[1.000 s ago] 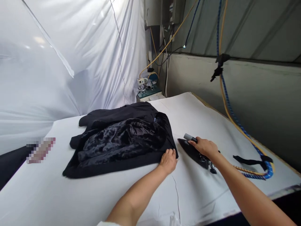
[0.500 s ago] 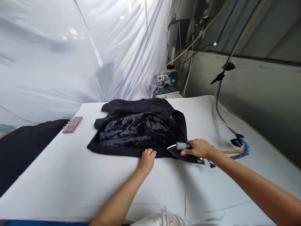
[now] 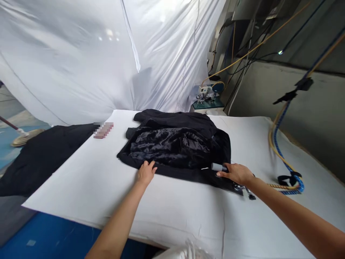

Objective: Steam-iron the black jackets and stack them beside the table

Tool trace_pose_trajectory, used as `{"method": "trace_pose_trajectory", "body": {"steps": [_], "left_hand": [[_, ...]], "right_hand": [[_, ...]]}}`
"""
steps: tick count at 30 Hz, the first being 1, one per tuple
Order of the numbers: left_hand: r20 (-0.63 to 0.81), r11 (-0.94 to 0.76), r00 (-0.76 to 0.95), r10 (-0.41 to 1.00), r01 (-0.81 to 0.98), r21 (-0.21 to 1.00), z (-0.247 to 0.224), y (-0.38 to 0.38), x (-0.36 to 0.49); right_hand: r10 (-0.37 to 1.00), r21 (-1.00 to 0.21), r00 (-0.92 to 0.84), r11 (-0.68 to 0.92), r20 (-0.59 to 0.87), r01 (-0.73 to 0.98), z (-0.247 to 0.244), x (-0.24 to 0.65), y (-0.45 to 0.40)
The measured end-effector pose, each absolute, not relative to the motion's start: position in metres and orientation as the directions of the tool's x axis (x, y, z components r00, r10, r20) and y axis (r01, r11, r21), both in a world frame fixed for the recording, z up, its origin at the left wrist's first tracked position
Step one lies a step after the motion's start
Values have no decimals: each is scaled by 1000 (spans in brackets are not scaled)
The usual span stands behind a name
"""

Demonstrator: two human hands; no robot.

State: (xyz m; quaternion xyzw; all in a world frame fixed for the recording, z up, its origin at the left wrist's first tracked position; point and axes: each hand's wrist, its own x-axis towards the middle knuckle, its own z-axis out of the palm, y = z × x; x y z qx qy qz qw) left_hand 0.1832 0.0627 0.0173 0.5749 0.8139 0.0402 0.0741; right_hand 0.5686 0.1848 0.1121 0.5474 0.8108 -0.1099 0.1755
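A black jacket [image 3: 172,147] lies spread on a white-covered table [image 3: 183,205], its shiny plush lining facing up. My left hand [image 3: 147,173] rests on the near edge of the jacket, toward its left end, with the fingers a little apart. Wrapped round the handle of a dark iron [image 3: 217,167] with a grey handle end is my right hand [image 3: 238,174]. The iron stands on the right part of the jacket's near edge, its tip pointing left. Its dark body blends with the black fabric, so its outline is hard to make out.
Blue and yellow hoses [image 3: 283,154] hang down at the right and run to the iron. A blurred reddish block [image 3: 104,130] lies at the table's left edge. Black cloth [image 3: 51,154] is beyond that edge. White sheeting [image 3: 81,64] hangs behind; a small machine [image 3: 206,95] stands behind the table.
My left hand has slid left along the jacket's near edge. The iron has moved left, farther onto the edge. My view has turned left and tilted.
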Motion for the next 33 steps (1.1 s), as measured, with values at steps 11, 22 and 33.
{"method": "trace_pose_trajectory", "body": {"steps": [11, 22, 33], "left_hand": [[-81, 378, -372, 925, 872, 310, -5, 58, 163], [-56, 304, -303, 951, 890, 341, -7, 54, 151], [45, 569, -732, 679, 565, 598, 2, 55, 31]], "right_hand": [[756, 3, -524, 571, -392, 821, 113, 545, 177], [758, -55, -554, 573, -343, 818, 113, 458, 172], [758, -101, -569, 569, -319, 816, 106, 396, 168]]}}
